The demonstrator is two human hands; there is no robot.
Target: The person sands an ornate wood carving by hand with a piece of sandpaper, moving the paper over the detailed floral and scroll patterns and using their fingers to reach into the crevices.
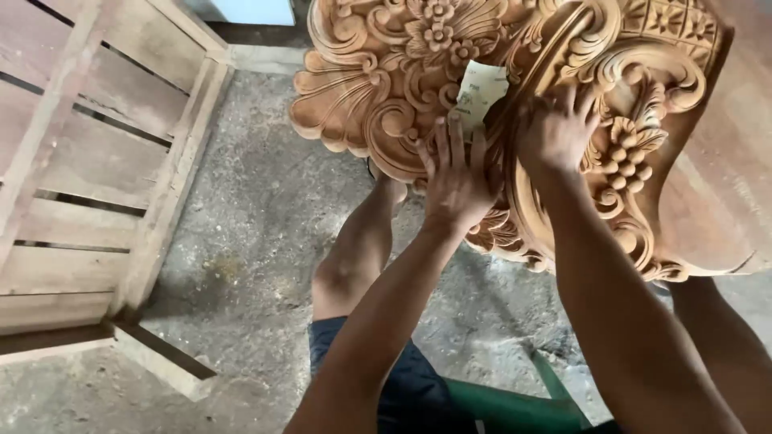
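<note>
Slatted wooden frame (88,161) on rough concrete floor (257,241); green seat (507,406).

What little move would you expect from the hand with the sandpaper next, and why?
Probably a short rub along the curved groove. The left hand presses a folded sheet of sandpaper into the carved wooden panel beside a scroll, while the right hand braces the raised rim next to it, so the piece looks steadied for sanding.
</note>
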